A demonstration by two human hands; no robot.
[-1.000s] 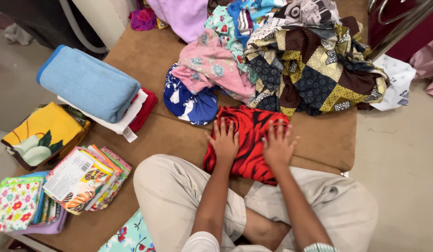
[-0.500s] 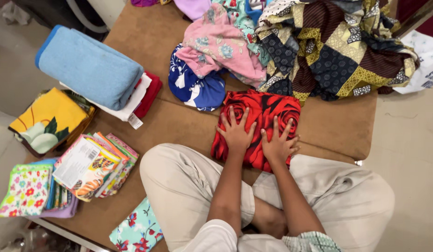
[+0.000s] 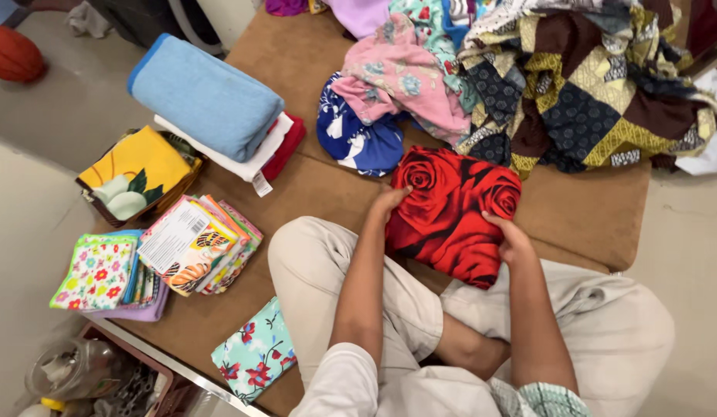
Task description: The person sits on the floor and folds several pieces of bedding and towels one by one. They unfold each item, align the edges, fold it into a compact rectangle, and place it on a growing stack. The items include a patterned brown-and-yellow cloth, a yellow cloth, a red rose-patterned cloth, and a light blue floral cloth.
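Gripping the folded red rose cloth (image 3: pixel 451 212) by its two sides, the left hand (image 3: pixel 391 202) and right hand (image 3: pixel 510 239) pinch its edges, keeping the fold together on the brown mat (image 3: pixel 582 216) before the knees.

both hands have slid off the top of the red rose cloth (image 3: pixel 451 212) to its edges, left hand (image 3: pixel 389 202) and right hand (image 3: pixel 511 239) now gripping its sides.
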